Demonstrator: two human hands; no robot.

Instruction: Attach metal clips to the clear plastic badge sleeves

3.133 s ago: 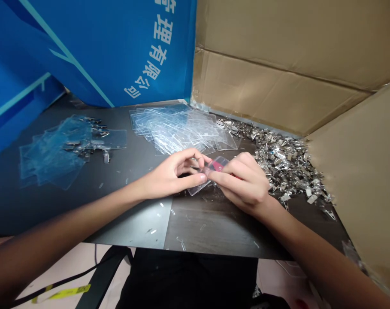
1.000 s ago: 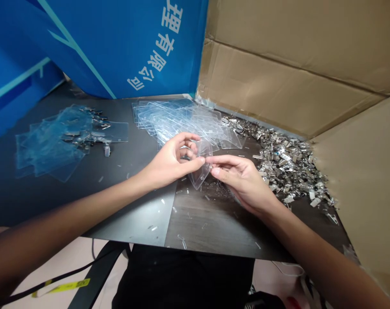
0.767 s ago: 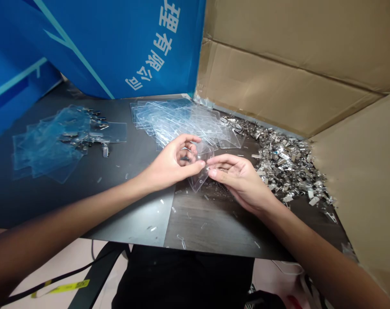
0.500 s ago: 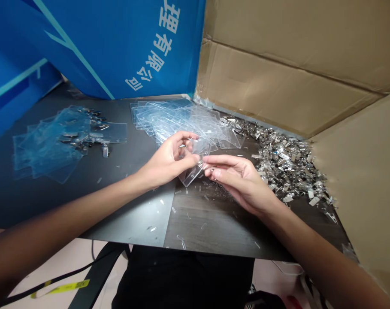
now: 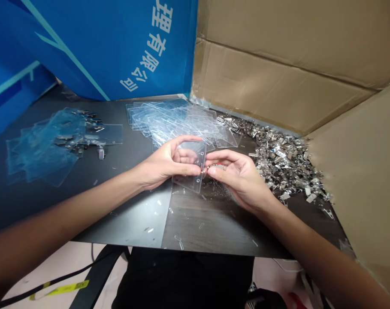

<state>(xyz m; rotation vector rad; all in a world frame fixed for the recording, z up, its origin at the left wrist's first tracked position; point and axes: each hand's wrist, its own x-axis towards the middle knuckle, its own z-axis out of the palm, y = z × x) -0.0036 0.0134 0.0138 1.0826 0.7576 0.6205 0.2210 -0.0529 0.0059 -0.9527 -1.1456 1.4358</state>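
A clear plastic badge holder (image 5: 190,184) is pinched between the thumb and fingers of my left hand (image 5: 167,162), above the table's middle. Small holes show along its right edge. My right hand (image 5: 238,174) is closed on a shiny metal badge clip (image 5: 216,167), right beside that edge. The clip's strap end meets the holder under my left thumb; whether it is fastened there I cannot tell. Behind my hands lies a pile of clear badge holders (image 5: 169,118). To the right spreads a heap of metal clips (image 5: 285,161).
On the left lies a stack of holders with clips attached (image 5: 49,146). Small clear plastic scraps (image 5: 181,243) are scattered over the dark table (image 5: 210,227). A blue printed panel (image 5: 95,38) and cardboard walls (image 5: 272,81) close off the back and right.
The badge holder has turned from tilted to flatter, facing me, its holed edge now on the right. My right hand has drawn slightly back, and the clip shows more clearly between its fingers.
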